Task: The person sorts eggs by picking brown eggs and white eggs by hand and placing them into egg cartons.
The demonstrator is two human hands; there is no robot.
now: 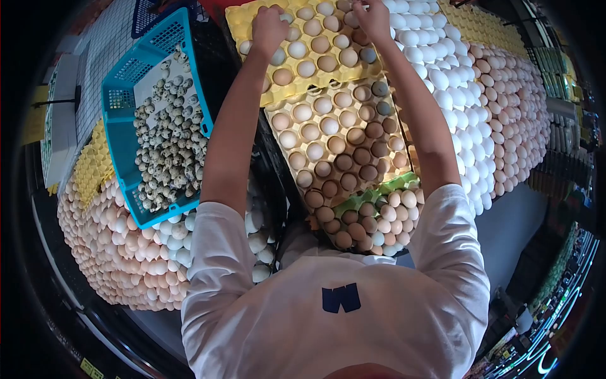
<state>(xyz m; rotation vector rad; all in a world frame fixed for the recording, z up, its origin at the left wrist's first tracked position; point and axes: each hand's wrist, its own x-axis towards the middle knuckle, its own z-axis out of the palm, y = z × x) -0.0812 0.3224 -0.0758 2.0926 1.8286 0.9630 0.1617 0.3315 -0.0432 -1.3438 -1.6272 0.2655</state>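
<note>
My left hand reaches over the far left part of a yellow egg tray, its fingers curled in among the eggs. Near the far right of the same tray, my right hand has thumb and fingers drawn together. What either hand grips is hidden. Brown and pale eggs sit in the tray's cups around both hands. A paler egg tray full of eggs lies nearer to me, touching the yellow one. Below it, a green tray piece borders a heap of loose eggs.
On my left, a blue plastic basket holds speckled quail eggs, with piled brown eggs beneath. Rows of white eggs and brown eggs rise on my right. More yellow trays lie behind them.
</note>
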